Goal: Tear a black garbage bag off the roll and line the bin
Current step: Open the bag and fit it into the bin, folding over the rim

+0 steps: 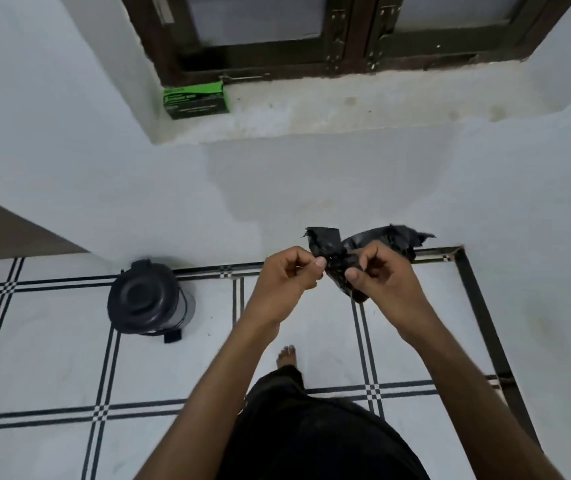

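A crumpled black garbage bag point(391, 242) is held up in front of me, its torn edges sticking out to the left and right. My left hand point(289, 271) pinches one side of it between thumb and fingers. My right hand point(379, 277) grips the other side, with more black plastic bunched under its palm. The two hands are close together. Down on the tiled floor to the left stands a small dark pedal bin point(149, 301) with its round lid closed, near the wall.
A green and black box point(196, 100) sits on the concrete window sill point(346, 105) at the upper left. A dark-framed window is above it. My bare foot point(287, 355) and dark trousers are below the hands. White walls meet the floor ahead.
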### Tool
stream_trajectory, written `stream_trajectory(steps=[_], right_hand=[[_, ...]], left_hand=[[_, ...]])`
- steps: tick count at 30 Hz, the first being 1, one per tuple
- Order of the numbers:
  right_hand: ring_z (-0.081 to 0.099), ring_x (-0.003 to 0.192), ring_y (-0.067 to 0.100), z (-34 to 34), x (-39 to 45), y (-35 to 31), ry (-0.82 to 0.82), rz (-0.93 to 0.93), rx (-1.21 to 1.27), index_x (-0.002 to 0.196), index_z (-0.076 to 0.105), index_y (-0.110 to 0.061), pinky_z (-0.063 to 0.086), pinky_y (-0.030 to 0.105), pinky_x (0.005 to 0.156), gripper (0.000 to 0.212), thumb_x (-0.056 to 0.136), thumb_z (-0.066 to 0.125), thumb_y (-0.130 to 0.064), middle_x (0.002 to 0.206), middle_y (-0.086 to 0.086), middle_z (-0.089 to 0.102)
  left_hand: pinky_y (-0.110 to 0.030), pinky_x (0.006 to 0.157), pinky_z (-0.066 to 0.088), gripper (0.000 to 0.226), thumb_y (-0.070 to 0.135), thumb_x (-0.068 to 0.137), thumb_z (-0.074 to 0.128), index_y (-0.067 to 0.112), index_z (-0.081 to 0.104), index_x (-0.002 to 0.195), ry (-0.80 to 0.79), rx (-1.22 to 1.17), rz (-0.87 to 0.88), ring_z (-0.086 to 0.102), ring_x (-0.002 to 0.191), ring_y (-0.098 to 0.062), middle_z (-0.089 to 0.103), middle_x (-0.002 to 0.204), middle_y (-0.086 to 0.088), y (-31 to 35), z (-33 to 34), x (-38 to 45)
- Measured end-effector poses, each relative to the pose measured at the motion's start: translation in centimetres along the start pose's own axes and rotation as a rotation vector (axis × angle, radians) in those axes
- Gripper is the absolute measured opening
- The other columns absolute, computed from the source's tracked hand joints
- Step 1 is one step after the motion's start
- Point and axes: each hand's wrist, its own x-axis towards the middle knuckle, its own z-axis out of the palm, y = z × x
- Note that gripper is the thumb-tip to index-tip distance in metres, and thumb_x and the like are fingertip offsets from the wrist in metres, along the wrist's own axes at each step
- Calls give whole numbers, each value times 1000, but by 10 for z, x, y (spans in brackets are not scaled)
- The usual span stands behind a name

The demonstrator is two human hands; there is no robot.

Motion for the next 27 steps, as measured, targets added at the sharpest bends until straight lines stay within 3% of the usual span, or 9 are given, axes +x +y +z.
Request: stream_trajectory(steps=[3,7,11,13,15,18,22,26,27], right_hand=[[49,71,12,13,-27,4,31,30,144,78,46,-16,40,22,63,24,87,68,-18,74,1,51],[61,81,19,28,-60,5,-1,63,276,79,50,-16,50,30,73,25,90,64,2,80,3,61],[64,82,17,39,-90,-2,-137,185,407,105,59,-17,53,28,71,13,94,58,-11,92,6,66],[66,86,16,45,-97,-4,-182,219,289,112,63,-17,54,31,77,22,91,64,-22,94,8,66],[67,85,17,56,-102,-6,-176,207,129,109,68,-12,55,30,80,20,90,69,-16,91,13,67],[66,78,13,77,-107,-9,-45,169,92,95,68,-8,54,24,72,5,90,67,-9,87,9,66],[65,68,18,119,-109,-15,153,217,273,98,55,-11,58,30,69,4,95,57,-9,86,8,66],[65,69,20,147,-109,-11,289,204,383,101,49,-15,59,32,72,13,94,53,-5,90,11,65],[65,70,20,162,-110,-10,308,200,406,102,47,-16,58,33,73,16,94,52,-3,89,10,64]], left_hand=[[-30,87,56,20,22,97,64,10,62,82,97,-82,-2,69,92,-16,69,91,-11,-12,6,-35],[-36,95,56,28,12,95,62,15,52,69,215,-222,34,63,91,-19,60,87,-12,-28,12,-84],[-43,93,55,21,10,93,66,-1,57,77,325,-100,132,60,85,-26,59,85,-30,-40,8,-129],[-40,88,57,18,7,92,68,-7,61,84,333,-38,186,66,83,-24,65,89,-29,-39,2,-146],[-39,86,58,16,6,91,70,-7,63,86,344,5,229,68,82,-23,69,87,-26,-39,-6,-159],[-38,84,57,16,7,86,76,4,62,94,431,-23,240,67,82,-19,68,83,-15,-44,-21,-176],[-17,65,50,32,15,93,69,22,60,122,556,-65,267,56,69,-9,54,72,-1,-52,-65,-204],[-32,70,48,3,26,95,67,24,69,93,575,174,305,55,74,-14,57,81,-3,-70,-92,-221],[-34,74,51,8,26,92,70,25,65,86,594,217,317,59,80,-14,59,88,-1,-75,-103,-227]])
